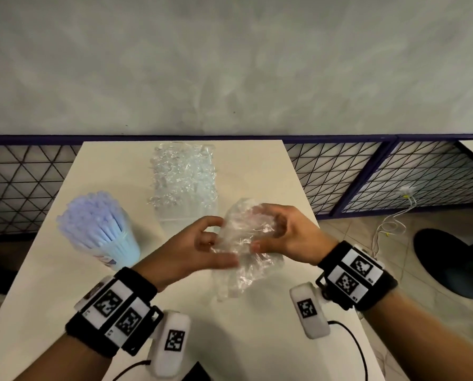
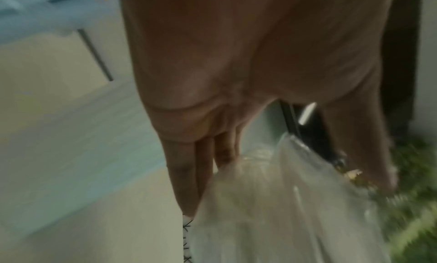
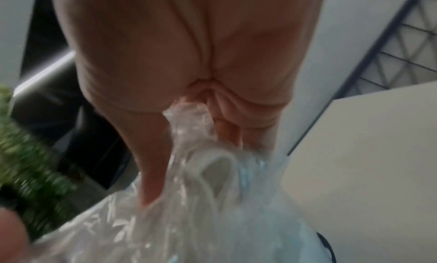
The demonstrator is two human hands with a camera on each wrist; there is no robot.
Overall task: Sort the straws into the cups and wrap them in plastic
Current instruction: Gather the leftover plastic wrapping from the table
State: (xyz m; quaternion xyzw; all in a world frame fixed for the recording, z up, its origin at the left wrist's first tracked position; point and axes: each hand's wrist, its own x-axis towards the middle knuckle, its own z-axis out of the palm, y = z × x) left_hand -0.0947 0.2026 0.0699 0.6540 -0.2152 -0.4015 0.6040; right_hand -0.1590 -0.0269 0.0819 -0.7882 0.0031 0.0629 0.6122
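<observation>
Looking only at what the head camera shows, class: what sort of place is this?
Probably a café or canteen seating area: a plain white table against a metal mesh partition, a cup of wrapped straws, and a black pedestal base on tiled floor.

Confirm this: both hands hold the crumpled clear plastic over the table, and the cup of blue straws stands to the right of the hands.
One thing is wrong: the cup of blue straws stands to the left of the hands, as the head view shows. The rest is right: left hand and right hand both hold the clear plastic over the table.
</observation>
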